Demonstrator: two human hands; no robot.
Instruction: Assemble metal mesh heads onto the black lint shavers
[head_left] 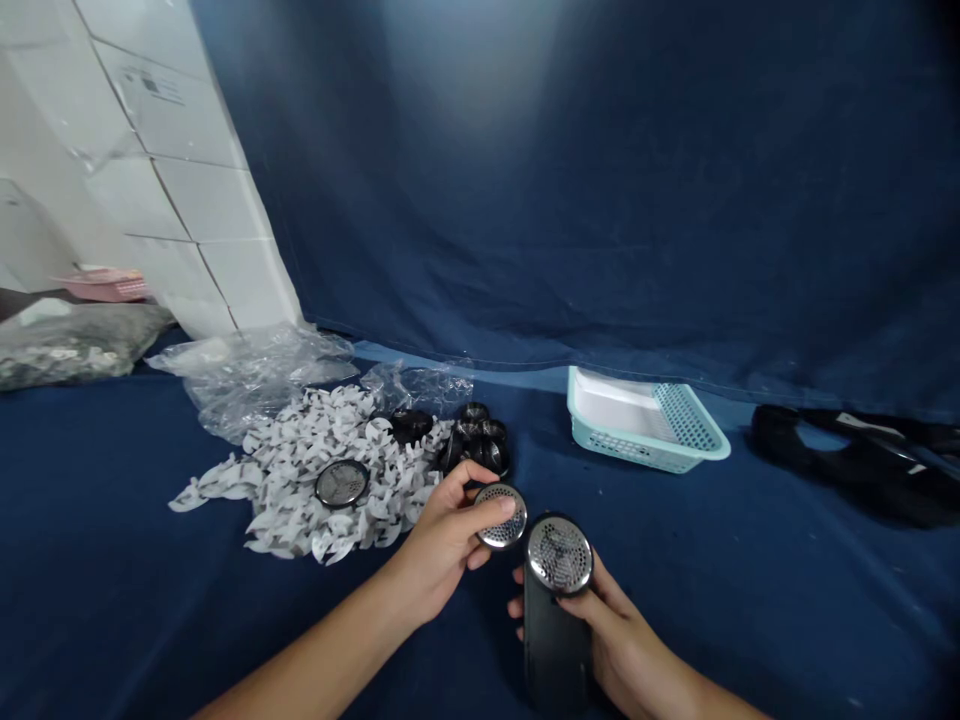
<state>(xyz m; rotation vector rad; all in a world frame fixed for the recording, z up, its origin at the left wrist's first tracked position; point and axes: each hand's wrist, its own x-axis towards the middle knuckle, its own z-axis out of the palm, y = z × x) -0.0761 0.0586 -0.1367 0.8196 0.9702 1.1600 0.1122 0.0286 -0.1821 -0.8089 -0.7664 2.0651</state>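
Note:
My left hand point(442, 545) pinches a round metal mesh cap point(501, 516) between thumb and fingers. My right hand point(607, 640) is wrapped round a black hand-held device point(555, 640) whose top carries a second round mesh head point(559, 555). The two mesh discs sit side by side, almost touching. A third mesh disc point(342, 483) lies on a heap of small white plastic pieces point(315, 450). A cluster of black round parts point(472, 440) rests just beyond my left hand.
A light-blue plastic basket point(697, 455) stands at the right rear on the blue cloth. Crumpled clear plastic bags point(247, 370) lie behind the white pieces. Black items point(862, 450) lie far right. White boxes point(172, 170) are stacked at the left rear.

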